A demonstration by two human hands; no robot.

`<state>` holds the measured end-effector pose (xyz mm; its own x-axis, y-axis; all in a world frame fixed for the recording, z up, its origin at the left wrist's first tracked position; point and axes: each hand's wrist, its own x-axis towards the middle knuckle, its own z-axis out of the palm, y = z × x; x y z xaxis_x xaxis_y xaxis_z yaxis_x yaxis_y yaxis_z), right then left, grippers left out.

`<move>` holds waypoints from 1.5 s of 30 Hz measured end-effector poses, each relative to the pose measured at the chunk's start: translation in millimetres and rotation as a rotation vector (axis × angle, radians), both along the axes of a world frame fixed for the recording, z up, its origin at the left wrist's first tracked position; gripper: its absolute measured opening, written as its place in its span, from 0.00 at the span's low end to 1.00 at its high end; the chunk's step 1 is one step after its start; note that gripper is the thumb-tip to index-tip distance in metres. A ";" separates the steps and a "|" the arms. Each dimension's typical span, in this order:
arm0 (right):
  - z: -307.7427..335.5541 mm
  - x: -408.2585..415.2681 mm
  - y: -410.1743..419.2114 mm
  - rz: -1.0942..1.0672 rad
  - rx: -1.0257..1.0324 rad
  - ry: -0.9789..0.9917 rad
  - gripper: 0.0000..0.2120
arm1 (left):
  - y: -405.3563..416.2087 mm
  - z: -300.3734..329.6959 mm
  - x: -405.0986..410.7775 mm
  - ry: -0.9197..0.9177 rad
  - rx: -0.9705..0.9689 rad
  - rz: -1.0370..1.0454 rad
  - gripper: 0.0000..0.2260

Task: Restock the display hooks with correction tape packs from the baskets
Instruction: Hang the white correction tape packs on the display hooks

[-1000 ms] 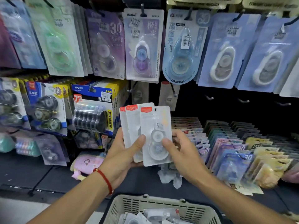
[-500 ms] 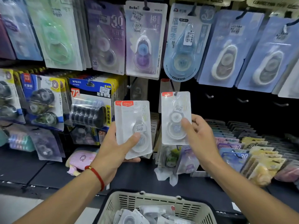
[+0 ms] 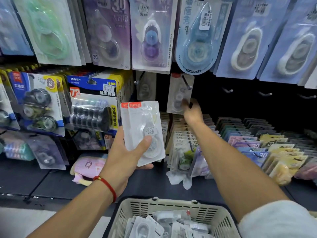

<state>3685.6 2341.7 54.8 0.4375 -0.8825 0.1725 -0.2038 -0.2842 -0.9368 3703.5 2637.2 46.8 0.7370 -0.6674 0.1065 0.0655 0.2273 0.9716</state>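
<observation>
Display hooks [image 3: 187,82], right hand [image 3: 193,111] hanging pack [image 3: 179,93]

Head view, close, down-forward at shelves [image 3: 51,182]

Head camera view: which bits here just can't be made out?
- Right hand: fingertips lie behind the hanging pack, dim and blurred; grip unclear.
- Left hand packs: overlapping, count unclear.
- Basket: bottom edge cuts it off.
- Small label print: too small to read.
</observation>
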 end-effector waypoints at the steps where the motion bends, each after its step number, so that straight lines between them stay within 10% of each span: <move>1: 0.3 -2.4 -4.2 0.005 0.010 0.034 0.21 | 0.3 -0.1 0.7 0.001 -0.003 -0.004 0.26; 5: 2.7 -39.5 17.8 0.012 -0.037 0.096 0.17 | 2.2 0.1 5.2 0.006 -0.011 -0.023 0.27; 11: 15.6 -112.7 118.3 0.703 -0.028 0.125 0.18 | -2.9 1.2 -3.8 -0.036 0.007 -0.033 0.27; 22: 12.4 -137.7 121.8 0.434 -0.003 -0.147 0.11 | 0.9 6.1 -11.6 -0.111 0.026 -0.008 0.11; 45: -3.4 -71.2 59.7 0.068 -0.025 -0.222 0.12 | 5.6 10.3 3.5 -0.221 -0.079 0.041 0.18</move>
